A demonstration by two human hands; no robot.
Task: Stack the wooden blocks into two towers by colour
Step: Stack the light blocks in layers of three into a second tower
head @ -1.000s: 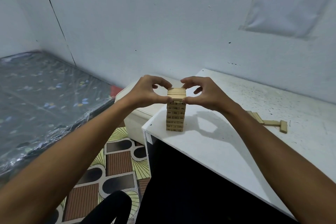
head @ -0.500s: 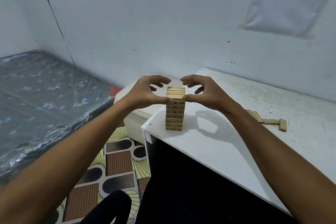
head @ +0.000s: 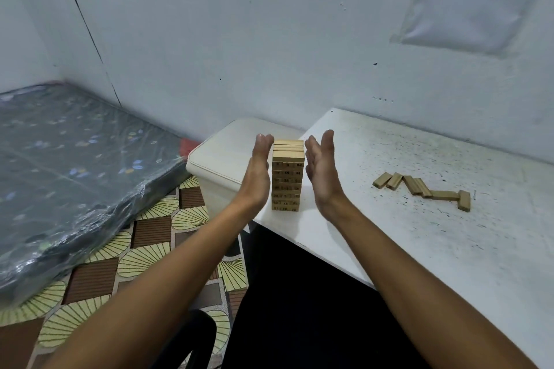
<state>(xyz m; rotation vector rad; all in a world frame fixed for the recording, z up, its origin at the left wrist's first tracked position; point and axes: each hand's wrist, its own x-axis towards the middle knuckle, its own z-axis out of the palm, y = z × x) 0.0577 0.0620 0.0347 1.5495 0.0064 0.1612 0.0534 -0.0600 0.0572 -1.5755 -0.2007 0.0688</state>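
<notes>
Both hands have changed posture: half a second ago the fingertips of each were pinching the top layer of the block tower; now the left hand (head: 260,171) and right hand (head: 321,169) are flat, fingers straight and together, palms facing each other, holding nothing. The block tower (head: 287,175) stands upright between the two palms, near the left front corner of the white table (head: 389,249). The left palm lies just beside the tower's left face, possibly touching near the top; the right palm stands just apart from the right face, a thin gap visible. Contact on either side cannot be confirmed. Reading: the top layer is seated and released, and the flat palms look like a squaring-up of the tower sides, so this tower reads as near done for now. Numbers are printed on the block ends; layers look even, with no visible lean. Loose blocks (head: 422,190), about half a dozen, lie scattered well apart to the right on the table, not yet stacked. All blocks seen look the same pale wood, so no colour sorting is evident. No second tower is visible.
</notes>
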